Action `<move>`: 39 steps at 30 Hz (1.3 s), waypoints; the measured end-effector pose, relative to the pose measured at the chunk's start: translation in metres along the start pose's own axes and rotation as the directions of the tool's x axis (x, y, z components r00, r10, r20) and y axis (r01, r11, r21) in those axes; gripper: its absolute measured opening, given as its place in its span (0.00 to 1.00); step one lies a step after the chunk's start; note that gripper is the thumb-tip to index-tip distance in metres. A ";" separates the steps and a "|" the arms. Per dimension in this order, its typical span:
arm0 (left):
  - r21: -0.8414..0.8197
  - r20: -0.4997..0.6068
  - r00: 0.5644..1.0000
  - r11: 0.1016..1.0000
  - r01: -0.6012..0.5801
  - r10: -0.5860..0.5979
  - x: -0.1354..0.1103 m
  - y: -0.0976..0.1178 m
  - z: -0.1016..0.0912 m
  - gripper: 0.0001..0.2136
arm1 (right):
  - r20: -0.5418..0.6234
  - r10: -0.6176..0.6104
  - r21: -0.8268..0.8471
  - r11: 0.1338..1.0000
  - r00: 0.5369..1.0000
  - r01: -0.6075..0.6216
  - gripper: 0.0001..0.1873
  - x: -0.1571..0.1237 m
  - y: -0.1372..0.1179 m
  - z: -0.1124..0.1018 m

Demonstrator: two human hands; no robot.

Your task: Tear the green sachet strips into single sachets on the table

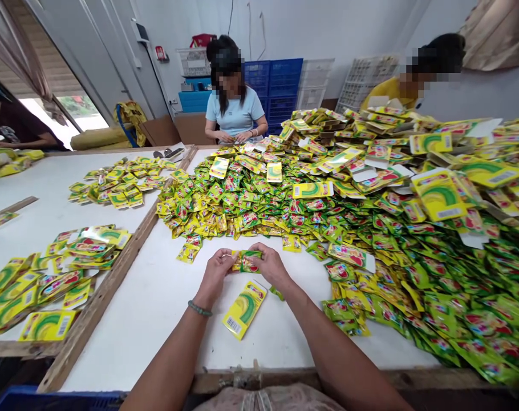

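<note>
My left hand (215, 272) and my right hand (270, 265) meet over the white table (157, 308), both pinching a small stack of green and yellow sachets (246, 261) between them. Just below the hands lies a flat yellow card pack (244, 309) with a green arc and a barcode. A huge heap of the same sachets (370, 240) spreads from the table's middle to the right edge, close to my right forearm. Folded yellow card packs (439, 194) are piled on top of the heap at the right.
Finished yellow packs (49, 285) lie on the left table, beyond a wooden strip (109, 279). A person in a light blue shirt (234, 111) works at the far end. Another in yellow (392, 91) sits at the back right. Blue crates (276, 85) stand against the wall.
</note>
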State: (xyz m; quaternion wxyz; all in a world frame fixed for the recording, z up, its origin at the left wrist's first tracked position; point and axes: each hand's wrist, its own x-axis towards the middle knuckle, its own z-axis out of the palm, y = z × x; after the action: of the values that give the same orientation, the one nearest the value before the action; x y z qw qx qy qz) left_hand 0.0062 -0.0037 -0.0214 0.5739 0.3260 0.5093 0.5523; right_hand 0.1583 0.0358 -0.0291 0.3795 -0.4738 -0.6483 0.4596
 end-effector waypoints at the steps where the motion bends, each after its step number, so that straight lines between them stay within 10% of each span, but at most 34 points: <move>1: -0.005 0.025 1.000 1.000 0.002 -0.002 -0.002 0.001 0.001 0.18 | -0.014 -0.007 -0.002 1.000 1.000 0.007 0.09 0.000 0.000 0.001; 8: 0.017 -0.024 0.998 0.998 0.056 -0.056 -0.004 0.007 0.003 0.18 | 0.073 0.140 0.331 0.931 0.987 -0.156 0.21 -0.008 -0.013 0.000; 14: 0.210 -0.030 0.998 0.976 -0.054 0.062 -0.007 0.014 0.006 0.21 | 0.020 0.096 0.086 0.992 0.995 -0.098 0.16 -0.010 -0.020 -0.006; 16: 0.501 -0.039 0.993 0.862 -0.076 0.110 -0.020 0.016 0.008 0.21 | -0.130 0.103 0.016 0.995 0.986 -0.101 0.16 -0.006 -0.020 -0.015; 19: 0.876 0.115 0.985 0.455 -0.160 0.125 -0.052 0.010 0.010 0.27 | -0.267 0.104 -0.023 0.993 0.958 -0.115 0.17 0.000 -0.021 -0.029; 23: 0.955 0.238 0.970 0.169 -0.243 0.051 -0.074 -0.005 0.006 0.39 | -0.244 0.078 0.040 0.997 0.967 -0.071 0.17 0.001 -0.021 -0.035; 32: 0.976 0.030 0.962 0.200 -0.086 0.271 -0.020 0.011 0.003 0.28 | -0.139 0.113 0.203 0.976 0.984 -0.083 0.19 0.001 -0.023 -0.033; 35: 0.923 -0.025 0.967 0.378 -0.075 0.253 -0.018 0.009 0.005 0.28 | -0.236 0.125 0.234 0.970 0.964 -0.069 0.20 0.000 -0.028 -0.036; 39: 0.563 -0.028 0.998 0.826 -0.026 0.050 -0.022 0.007 0.000 0.19 | -0.247 0.129 0.321 0.946 0.960 -0.044 0.21 0.000 -0.029 -0.040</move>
State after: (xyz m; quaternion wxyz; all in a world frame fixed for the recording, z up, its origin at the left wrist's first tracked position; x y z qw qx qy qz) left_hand 0.0066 -0.0236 -0.0105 0.4308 0.4789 0.6544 0.3960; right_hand 0.1871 0.0413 0.0106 0.5121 -0.4930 -0.4893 0.5053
